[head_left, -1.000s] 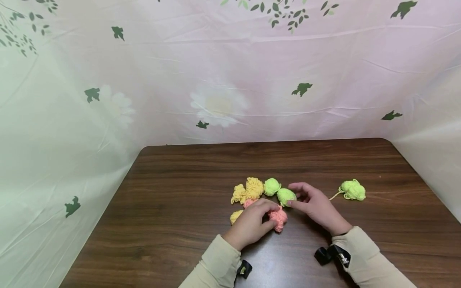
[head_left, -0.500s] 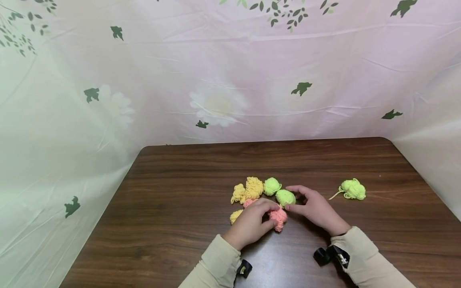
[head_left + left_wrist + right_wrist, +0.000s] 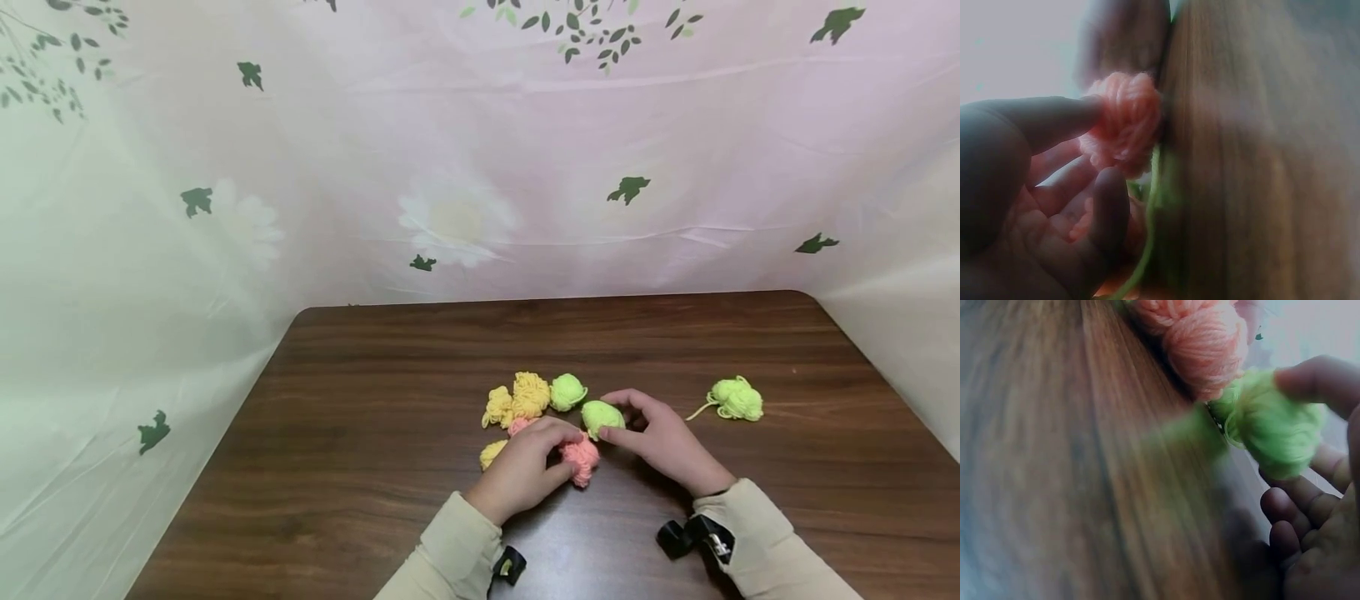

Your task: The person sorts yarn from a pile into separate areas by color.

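Observation:
My left hand (image 3: 521,471) pinches a ball of pink yarn (image 3: 581,460) between thumb and fingers. The left wrist view shows the thumb on one side of that pink ball (image 3: 1127,119). On its right, a light green yarn ball (image 3: 602,417) is pinched by my right hand (image 3: 663,442); the right wrist view has the thumb pressing the green ball (image 3: 1282,428), with fingers behind it. A second pink ball (image 3: 519,426) is partly hidden behind my left hand. Another green ball (image 3: 567,392) lies just behind the held one.
Yellow yarn balls (image 3: 530,393) lie at the left of the cluster, one of them (image 3: 492,452) partly covered by my left hand. A loose green ball (image 3: 737,398) with a trailing strand lies farther right on the brown wooden table (image 3: 360,467). A printed cloth (image 3: 525,167) hangs behind.
The right thumb and fingers have closed in on the green ball, which has shifted slightly right, widening its gap from the other green ball. My left hand stays on the pink ball.

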Demonstrator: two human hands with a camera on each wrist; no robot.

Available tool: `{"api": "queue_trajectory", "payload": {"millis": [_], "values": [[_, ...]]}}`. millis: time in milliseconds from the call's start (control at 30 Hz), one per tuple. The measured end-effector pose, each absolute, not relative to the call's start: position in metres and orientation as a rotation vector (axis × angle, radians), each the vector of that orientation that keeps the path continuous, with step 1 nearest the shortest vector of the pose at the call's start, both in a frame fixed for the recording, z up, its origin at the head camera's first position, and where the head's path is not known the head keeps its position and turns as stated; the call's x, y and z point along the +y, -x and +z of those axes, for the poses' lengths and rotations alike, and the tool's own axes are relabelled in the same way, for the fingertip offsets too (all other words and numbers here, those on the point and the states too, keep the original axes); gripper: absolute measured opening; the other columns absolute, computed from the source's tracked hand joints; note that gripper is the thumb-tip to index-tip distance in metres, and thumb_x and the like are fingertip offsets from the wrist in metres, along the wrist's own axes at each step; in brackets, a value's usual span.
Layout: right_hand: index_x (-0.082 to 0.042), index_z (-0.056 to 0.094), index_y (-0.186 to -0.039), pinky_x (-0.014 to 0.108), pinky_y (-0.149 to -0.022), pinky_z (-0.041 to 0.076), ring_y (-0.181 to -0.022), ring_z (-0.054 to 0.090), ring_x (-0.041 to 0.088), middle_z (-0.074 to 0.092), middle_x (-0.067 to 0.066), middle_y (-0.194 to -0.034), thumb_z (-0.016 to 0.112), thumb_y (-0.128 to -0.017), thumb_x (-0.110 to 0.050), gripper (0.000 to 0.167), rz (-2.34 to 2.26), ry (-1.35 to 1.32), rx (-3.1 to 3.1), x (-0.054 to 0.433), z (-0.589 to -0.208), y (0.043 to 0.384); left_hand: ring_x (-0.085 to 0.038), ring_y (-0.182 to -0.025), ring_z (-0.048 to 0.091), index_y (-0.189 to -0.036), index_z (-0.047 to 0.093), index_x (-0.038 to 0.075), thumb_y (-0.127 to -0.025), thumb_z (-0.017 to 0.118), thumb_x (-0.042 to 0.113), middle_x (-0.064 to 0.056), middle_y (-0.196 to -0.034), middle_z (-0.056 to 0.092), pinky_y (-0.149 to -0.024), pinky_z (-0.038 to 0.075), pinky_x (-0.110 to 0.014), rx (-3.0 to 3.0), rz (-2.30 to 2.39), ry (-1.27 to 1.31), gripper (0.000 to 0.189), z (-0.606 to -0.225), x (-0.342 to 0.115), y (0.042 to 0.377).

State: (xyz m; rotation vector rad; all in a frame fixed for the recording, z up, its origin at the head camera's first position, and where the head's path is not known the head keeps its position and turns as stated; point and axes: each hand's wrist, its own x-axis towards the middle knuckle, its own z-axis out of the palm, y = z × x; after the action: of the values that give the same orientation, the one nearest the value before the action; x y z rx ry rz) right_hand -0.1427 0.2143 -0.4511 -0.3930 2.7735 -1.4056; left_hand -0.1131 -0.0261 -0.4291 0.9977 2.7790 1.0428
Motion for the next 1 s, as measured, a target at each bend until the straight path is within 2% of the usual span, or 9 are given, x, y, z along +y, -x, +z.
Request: {"api": "queue_trajectory", "payload": {"millis": [133,300,600,1000], "values": [[-0.013,0.066,-0.119,0.026,-0.073,0.047,-0.087,0.058,0.016,0.067,0.003,-0.103,0.077,-0.089,-0.025,0.034,-1.49,0.392,2.754,0.2168,-0.4516,0.1399,-0.008,-0.119,0.058,-0.123,0.068,0.01,-0.094,0.07,0.013,0.003,-0.124,0.064,-0.102,0.045,-0.023,2.778,1.062,-0.988,0.03,-0.4301,-0.0251,0.1124],[-0.009,0.065,-0.12,0.021,-0.079,0.046,-0.096,0.057,0.008,0.066,0.005,-0.111,0.071,-0.092,-0.013,0.029,-1.667,0.381,2.724,0.2199,-0.4513,0.1387,-0.007,-0.117,0.058,-0.122,0.068,0.009,-0.093,0.07,0.012,0.003,-0.122,0.065,-0.101,0.045,-0.021,2.784,1.087,-1.005,0.029,-0.4304,-0.0237,0.113],[-0.002,0.065,-0.116,0.016,-0.079,0.047,-0.096,0.058,0.005,0.066,0.002,-0.105,0.064,-0.091,0.001,0.025,-1.957,0.328,2.695,0.2216,-0.4549,0.1381,-0.006,-0.117,0.058,-0.122,0.068,0.011,-0.094,0.07,0.013,0.005,-0.122,0.064,-0.1,0.046,-0.021,2.774,1.085,-0.99,0.028,-0.4299,-0.0263,0.1122],[-0.001,0.066,-0.113,0.016,-0.077,0.048,-0.095,0.058,0.005,0.066,0.003,-0.103,0.063,-0.09,0.004,0.024,-2.031,0.282,2.716,0.2161,-0.455,0.1385,-0.004,-0.117,0.057,-0.123,0.068,0.014,-0.094,0.07,0.015,0.007,-0.122,0.063,-0.1,0.046,-0.022,2.76,1.097,-0.941,0.028,-0.4337,-0.0319,0.1101]]}}
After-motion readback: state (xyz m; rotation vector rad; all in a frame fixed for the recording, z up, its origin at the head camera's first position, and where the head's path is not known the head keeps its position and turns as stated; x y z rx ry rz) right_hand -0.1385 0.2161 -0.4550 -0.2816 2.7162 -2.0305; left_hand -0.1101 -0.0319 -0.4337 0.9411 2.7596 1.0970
